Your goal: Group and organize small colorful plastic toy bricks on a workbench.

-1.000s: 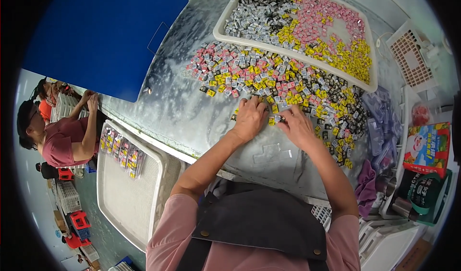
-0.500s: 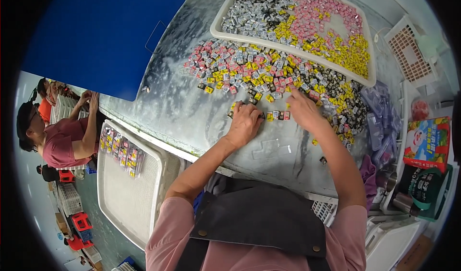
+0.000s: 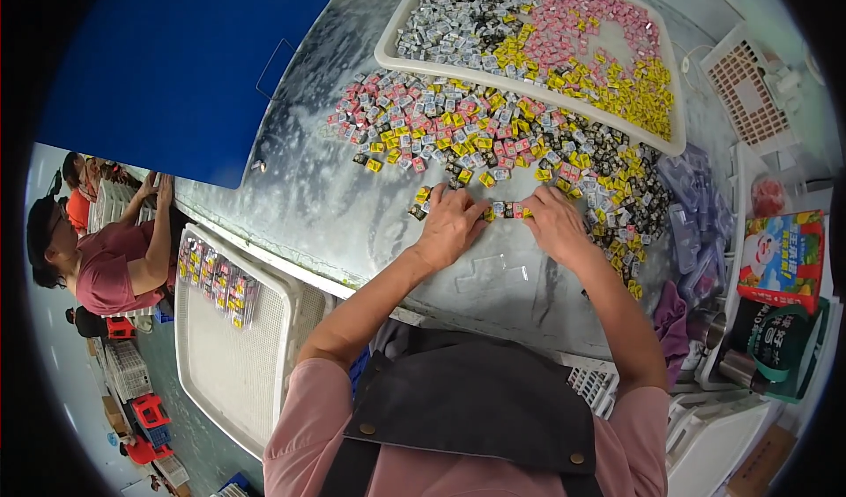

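Note:
A short row of small wrapped square pieces [image 3: 508,210], yellow, black, pink and pale, lies on the grey table between my hands. My left hand [image 3: 448,224] has bent fingers pressed together at the row's left end. At its right end, my right hand [image 3: 561,228] rests with curled fingertips against the last piece. Just nearer to me lies a clear plastic tray [image 3: 491,274], hard to see against the tabletop. Beyond the hands spreads a loose heap of the same mixed pieces [image 3: 458,122]. A few stray pieces sit beside my left fingers.
A white tray [image 3: 529,89] of colour-grouped pieces stands behind the heap. Purple-tinted clear plastic trays [image 3: 696,224] are stacked at right. A blue board [image 3: 176,65] covers the far left. Below it, a white mesh tray [image 3: 233,365] holds filled packs; a co-worker [image 3: 115,259] sits beyond.
My right hand has come down from the heap's edge to the row's right end. My left hand stays near the left end. The whole view has shifted slightly.

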A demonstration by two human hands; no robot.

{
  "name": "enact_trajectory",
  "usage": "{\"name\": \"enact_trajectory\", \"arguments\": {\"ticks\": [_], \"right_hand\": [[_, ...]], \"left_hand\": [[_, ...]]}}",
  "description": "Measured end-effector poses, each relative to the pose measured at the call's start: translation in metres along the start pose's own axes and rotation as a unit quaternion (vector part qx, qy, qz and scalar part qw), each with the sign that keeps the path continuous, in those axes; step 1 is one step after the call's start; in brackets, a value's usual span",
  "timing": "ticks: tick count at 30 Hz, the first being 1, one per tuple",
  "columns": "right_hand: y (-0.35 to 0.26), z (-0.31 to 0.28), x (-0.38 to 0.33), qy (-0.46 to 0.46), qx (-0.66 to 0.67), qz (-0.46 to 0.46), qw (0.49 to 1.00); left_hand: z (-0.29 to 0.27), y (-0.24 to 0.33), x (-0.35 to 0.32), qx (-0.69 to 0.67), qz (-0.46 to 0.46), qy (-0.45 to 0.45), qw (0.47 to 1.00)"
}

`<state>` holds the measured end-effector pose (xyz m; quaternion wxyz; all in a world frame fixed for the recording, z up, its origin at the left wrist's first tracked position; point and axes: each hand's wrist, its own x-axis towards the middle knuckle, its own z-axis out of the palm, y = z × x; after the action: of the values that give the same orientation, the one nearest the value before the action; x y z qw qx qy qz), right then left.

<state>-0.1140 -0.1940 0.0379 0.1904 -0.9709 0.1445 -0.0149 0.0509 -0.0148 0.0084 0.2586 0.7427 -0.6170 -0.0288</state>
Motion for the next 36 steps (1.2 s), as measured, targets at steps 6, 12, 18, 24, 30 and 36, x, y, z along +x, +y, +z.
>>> {"name": "enact_trajectory", "arguments": {"ticks": [6,12,18,24,30,36], "right_hand": [[0.010,-0.002,-0.018,0.075,0.072,0.028,0.994],[0.038,-0.011,-0.008,0.043,-0.108,0.044,0.992],[-0.003,0.013,0.064,0.040,-0.008,-0.034,0.999],[0.028,0.029,0.051,0.131,-0.027,0.001,0.991],[0.025,0.001,0.003,0.070,0.021,0.058,0.996],[0.021,0.007,-0.016,0.101,0.124,0.138,0.977]], "left_hand": [[0.001,-0.005,0.001,0.002,0.006,0.004,1.000],[-0.004,-0.002,0.001,0.005,-0.017,-0.014,1.000],[0.000,-0.001,0.002,-0.002,-0.004,-0.009,1.000],[0.001,0.000,0.002,0.006,-0.008,0.004,1.000],[-0.002,-0.005,0.000,0.000,-0.013,-0.002,1.000],[-0.002,-0.002,0.002,0.002,-0.012,-0.007,1.000]]}}
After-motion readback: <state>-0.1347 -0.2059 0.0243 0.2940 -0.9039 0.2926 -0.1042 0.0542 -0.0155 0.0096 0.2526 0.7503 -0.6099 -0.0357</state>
